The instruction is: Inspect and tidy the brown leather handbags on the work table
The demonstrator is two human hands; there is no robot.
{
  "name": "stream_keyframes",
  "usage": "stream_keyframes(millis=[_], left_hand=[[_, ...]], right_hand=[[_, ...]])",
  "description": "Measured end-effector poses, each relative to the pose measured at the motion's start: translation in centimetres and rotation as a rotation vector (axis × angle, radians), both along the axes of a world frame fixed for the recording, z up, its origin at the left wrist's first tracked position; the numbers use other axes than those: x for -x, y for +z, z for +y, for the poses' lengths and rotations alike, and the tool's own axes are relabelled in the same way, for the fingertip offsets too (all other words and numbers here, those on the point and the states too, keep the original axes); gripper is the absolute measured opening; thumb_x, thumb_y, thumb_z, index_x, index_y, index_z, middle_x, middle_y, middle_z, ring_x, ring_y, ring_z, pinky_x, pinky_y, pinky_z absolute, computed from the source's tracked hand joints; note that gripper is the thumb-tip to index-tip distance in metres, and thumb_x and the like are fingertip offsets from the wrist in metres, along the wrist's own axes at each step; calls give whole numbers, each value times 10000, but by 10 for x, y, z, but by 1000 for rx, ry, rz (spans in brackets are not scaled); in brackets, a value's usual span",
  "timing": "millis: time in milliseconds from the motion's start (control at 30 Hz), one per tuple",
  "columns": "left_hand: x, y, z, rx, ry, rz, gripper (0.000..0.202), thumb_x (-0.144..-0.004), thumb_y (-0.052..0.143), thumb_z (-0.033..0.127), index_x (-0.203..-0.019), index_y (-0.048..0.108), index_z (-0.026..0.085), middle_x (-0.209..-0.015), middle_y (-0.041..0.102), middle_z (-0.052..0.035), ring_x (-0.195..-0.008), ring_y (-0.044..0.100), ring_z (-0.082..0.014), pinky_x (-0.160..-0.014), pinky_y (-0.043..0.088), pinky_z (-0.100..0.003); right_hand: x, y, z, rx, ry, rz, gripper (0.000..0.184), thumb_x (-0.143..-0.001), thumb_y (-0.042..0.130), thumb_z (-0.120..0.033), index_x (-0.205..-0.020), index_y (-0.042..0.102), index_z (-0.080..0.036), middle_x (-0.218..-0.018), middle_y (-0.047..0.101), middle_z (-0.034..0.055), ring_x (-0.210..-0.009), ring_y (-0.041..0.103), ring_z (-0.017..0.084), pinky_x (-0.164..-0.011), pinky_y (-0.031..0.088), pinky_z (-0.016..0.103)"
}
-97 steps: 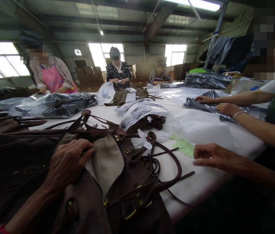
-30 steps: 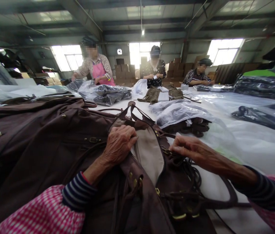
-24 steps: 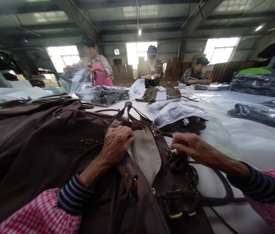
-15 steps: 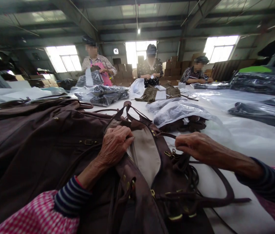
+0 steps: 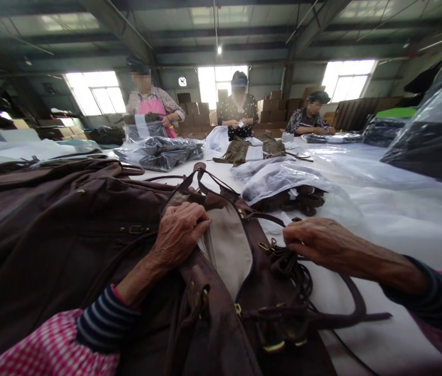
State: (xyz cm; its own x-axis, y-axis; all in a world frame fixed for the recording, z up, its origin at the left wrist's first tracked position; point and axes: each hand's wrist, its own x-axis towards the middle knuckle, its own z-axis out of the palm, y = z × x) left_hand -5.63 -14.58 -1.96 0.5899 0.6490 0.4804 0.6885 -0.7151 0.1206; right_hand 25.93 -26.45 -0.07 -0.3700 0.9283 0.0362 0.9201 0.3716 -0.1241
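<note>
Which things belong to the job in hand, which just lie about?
Job in hand:
open brown bag, left hand on its opening edge
bundled brown straps, right hand beside them

Apparently lying about:
brown pile at left
olive bag
plastic-wrapped dark bundle

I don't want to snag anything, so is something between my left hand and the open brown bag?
Nothing visible: your left hand directly holds the brown bag beside its opening. The bundled straps lie right of the opening, by your right hand.

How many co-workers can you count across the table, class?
3: a co-worker in a pink apron at left, one in a polka-dot top in the middle, one in a patterned top at right. Others may be hidden.
</note>
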Motion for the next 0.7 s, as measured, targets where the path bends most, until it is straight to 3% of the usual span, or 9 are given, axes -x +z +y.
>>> stream_keyframes(millis=[233, 400, 567, 700], left_hand=[[0, 0, 0, 10, 0, 10, 152, -971, 565, 318, -866, 610, 216, -885, 672, -4, -931, 588, -220, -860, 344, -389], [0, 3, -2, 18, 14, 34, 152, -975, 562, 312, -874, 617, 212, -907, 679, -14, -928, 589, -223, -836, 350, -379], [-1, 4, -3, 17, 20, 45, 146, -969, 570, 303, -868, 614, 207, -909, 678, -15, -930, 591, -227, -844, 352, -381], [-1, 4, -3, 21, 26, 45, 148, -970, 568, 297, -860, 609, 205, -899, 670, -15, -921, 590, -225, -837, 351, -377]], right_hand=[[15, 4, 15, 64, 27, 144, 211, -953, 506, -223, -753, 571, -208, -700, 628, 1, -658, 579, 154, -631, 330, 278], [12, 3, 24, 168, 153, 335, 166, -946, 536, -214, -966, 701, -216, -859, 702, 6, -786, 632, 168, -695, 398, 263], [10, 10, 18, 185, 111, 312, 305, -924, 551, -258, -1178, 721, -247, -1013, 732, 42, -913, 652, 225, -789, 437, 304], [4, 9, 23, 269, 116, 369, 324, -913, 587, -320, -1185, 742, -238, -1068, 718, 51, -1004, 635, 241, -874, 448, 318]])
